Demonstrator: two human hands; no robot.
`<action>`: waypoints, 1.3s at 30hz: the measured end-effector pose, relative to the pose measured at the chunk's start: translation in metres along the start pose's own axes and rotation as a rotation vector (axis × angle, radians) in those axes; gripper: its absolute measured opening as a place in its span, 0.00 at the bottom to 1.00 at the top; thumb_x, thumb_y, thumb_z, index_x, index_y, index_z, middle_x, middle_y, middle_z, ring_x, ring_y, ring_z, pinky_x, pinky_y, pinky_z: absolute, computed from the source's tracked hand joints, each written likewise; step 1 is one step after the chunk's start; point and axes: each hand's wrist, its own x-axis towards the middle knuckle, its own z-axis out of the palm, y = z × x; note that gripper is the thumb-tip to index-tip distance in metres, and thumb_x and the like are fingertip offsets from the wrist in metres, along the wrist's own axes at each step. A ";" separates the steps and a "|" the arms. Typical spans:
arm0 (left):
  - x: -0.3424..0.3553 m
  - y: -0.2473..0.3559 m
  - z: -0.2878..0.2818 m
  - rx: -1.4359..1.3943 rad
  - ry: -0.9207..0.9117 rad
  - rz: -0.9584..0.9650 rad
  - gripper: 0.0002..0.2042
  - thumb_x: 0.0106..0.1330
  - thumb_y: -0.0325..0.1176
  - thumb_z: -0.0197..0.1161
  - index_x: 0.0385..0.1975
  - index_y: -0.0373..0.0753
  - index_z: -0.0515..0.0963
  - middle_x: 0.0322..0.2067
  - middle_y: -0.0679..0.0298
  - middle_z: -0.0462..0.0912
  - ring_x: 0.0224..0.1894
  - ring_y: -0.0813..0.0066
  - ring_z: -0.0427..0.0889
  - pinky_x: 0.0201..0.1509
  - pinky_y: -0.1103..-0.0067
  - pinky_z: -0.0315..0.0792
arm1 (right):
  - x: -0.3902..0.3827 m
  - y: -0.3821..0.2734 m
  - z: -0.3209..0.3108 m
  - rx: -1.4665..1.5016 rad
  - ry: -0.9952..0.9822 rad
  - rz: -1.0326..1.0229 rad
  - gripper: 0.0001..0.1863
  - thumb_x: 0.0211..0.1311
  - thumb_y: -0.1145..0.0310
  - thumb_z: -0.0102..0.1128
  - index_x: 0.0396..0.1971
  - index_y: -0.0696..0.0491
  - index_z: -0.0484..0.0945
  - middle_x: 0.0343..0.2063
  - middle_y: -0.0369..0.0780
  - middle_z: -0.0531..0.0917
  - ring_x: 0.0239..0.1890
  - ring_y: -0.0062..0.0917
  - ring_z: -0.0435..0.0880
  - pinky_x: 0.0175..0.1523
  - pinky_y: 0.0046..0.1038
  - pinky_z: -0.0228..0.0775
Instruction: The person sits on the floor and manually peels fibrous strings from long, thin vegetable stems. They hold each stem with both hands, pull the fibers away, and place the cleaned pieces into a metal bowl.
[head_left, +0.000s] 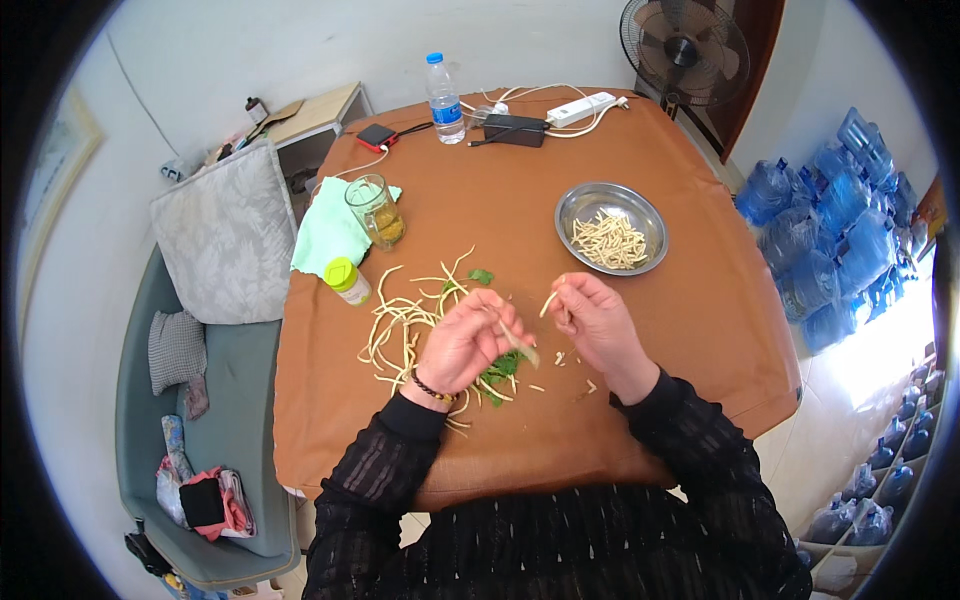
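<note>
My left hand [468,342] is closed on a pale bean strand [518,344] above a loose spread of long, pale green beans [390,325] and some green leaves [497,370]. My right hand [592,322] pinches a short bean piece [550,300] between thumb and fingers, a little to the right. A few small snapped bits [591,387] lie on the brown covered table [700,320] below it. A steel bowl [650,225] holding many short bean pieces [608,238] stands beyond my right hand.
A green-lidded jar [352,292], glass mug [372,220] and mint cloth [320,235] sit at left. A bottle [446,110], power bank [376,138], adapter [514,131] and power strip [580,108] line the back. A sofa [180,390], fan [683,52] and stacked water jugs [840,220] surround the table.
</note>
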 end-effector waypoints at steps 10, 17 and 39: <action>-0.010 -0.020 0.013 0.487 0.175 -0.285 0.10 0.70 0.37 0.56 0.43 0.38 0.77 0.25 0.78 0.69 0.20 0.93 0.59 0.20 0.91 0.52 | -0.005 0.019 0.002 -0.380 0.063 -0.151 0.06 0.67 0.70 0.54 0.39 0.57 0.74 0.31 0.37 0.84 0.29 0.11 0.76 0.35 0.14 0.68; -0.009 -0.028 0.009 0.337 0.232 -0.226 0.08 0.68 0.32 0.58 0.43 0.38 0.78 0.26 0.78 0.72 0.20 0.92 0.60 0.20 0.91 0.52 | -0.010 0.028 0.000 -0.512 -0.005 -0.215 0.07 0.67 0.73 0.53 0.41 0.59 0.74 0.31 0.36 0.84 0.31 0.12 0.78 0.36 0.15 0.69; -0.011 -0.006 0.017 0.590 0.059 -0.294 0.04 0.65 0.29 0.56 0.35 0.38 0.75 0.29 0.73 0.76 0.21 0.91 0.63 0.22 0.90 0.57 | -0.018 0.017 0.011 -0.012 -0.074 0.120 0.06 0.67 0.71 0.53 0.37 0.58 0.76 0.29 0.37 0.82 0.28 0.16 0.76 0.35 0.17 0.68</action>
